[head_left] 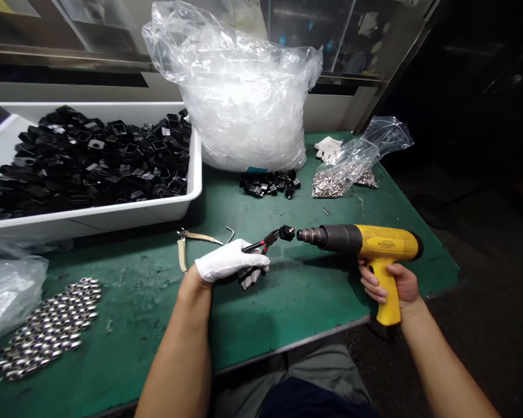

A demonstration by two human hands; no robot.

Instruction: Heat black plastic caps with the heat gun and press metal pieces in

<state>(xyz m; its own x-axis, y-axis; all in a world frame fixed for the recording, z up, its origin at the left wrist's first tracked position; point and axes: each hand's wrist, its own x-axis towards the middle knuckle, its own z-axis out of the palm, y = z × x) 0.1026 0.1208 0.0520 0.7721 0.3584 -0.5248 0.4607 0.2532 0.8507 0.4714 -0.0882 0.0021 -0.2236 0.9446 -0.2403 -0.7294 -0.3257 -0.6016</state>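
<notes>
Head-camera view over a green-topped bench (296, 302). The left hand (230, 261), in a white cotton glove, holds long-nose pliers (257, 244) with red-sleeved handles. Its fingers (253, 270) curl closed around the handles, and the tips of the pliers grip a small black plastic part (286, 233), held above the middle of the bench. The bare right hand (390, 284) holds a yellow heat gun (375, 242) by its upright handle, the fingers wrapped closely around the grip. The metal nozzle (305, 235) of the gun points toward the black plastic part and stands just apart from it. Behind, a white plastic tray (91, 223) is heaped with black square plastic parts (100, 157). A small cluster of similar parts (268, 183) lies on the bench beside a large clear plastic bag (239, 110) of transparent pieces. To the right are a clear bag of small silver metal parts (335, 179) and a white glove (328, 148). Near the left hand lies a hand tool with tan handles (187, 239), its exact kind unclear. At lower left, silver metal rings (47, 328) are spread on the bench beside a crumpled plastic bag (9, 296).
</notes>
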